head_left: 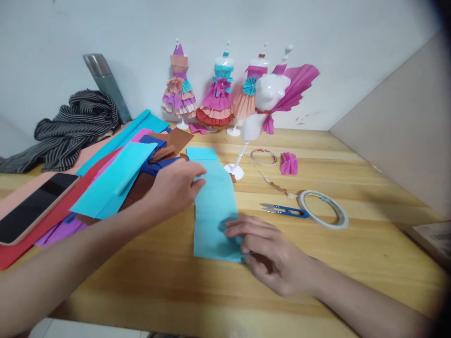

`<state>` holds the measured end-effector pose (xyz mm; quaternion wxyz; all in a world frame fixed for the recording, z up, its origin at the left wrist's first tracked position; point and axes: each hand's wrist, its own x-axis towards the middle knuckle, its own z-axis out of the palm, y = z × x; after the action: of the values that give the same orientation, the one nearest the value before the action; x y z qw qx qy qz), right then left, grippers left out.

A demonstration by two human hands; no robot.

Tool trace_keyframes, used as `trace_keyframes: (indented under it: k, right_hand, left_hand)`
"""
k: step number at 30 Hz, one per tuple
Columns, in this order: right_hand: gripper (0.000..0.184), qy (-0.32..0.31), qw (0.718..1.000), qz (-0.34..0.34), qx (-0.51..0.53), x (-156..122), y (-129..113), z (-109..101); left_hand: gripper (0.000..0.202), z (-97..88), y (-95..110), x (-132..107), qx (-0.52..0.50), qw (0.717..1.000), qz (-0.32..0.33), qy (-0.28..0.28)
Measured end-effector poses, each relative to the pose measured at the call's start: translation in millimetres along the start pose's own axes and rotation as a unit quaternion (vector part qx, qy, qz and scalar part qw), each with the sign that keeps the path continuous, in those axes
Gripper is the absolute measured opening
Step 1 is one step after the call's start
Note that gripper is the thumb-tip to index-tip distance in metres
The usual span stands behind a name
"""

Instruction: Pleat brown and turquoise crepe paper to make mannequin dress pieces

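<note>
A long strip of light blue crepe paper [213, 202] lies flat on the wooden table [352, 244]. My left hand [174, 185] rests at the strip's upper left edge, fingers bent and pinching the paper's edge. My right hand [269, 253] presses on the strip's lower right corner, fingers curled down onto it. A white mini mannequin [262, 108] with a pink pleated paper piece stands just behind the strip.
A pile of coloured paper sheets [116, 173] and a phone [33, 206] lie at the left, with striped cloth [70, 126] behind. Three dressed mannequins [216, 94] line the wall. Blue thread snips [285, 210], tape rolls [324, 209] and a pink paper fan [289, 163] sit to the right.
</note>
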<state>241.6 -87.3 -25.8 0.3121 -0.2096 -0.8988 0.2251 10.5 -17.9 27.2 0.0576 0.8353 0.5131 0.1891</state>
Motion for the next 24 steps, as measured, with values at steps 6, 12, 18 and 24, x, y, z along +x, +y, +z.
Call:
trace_keyframes:
  k: [6, 12, 18, 24]
  right_hand:
    - [0.016, -0.068, 0.997, -0.030, -0.033, -2, 3, 5]
    - [0.016, -0.080, 0.995, -0.043, -0.051, -2, 3, 3]
    - [0.015, -0.063, 0.992, -0.058, -0.090, -6, 2, 2]
    - [0.017, -0.020, 0.992, -0.045, -0.116, -7, 2, 4]
  left_hand:
    - [0.027, 7.0, -36, 95, 0.173, 0.980, -0.071, -0.073]
    - [0.027, 34.6, -63, 137, 0.161, 0.975, -0.086, -0.129]
    - [0.025, 18.6, -66, 147, 0.159, 0.979, -0.096, -0.080]
    - [0.033, 2.2, -69, 157, 0.147, 0.977, -0.153, 0.027]
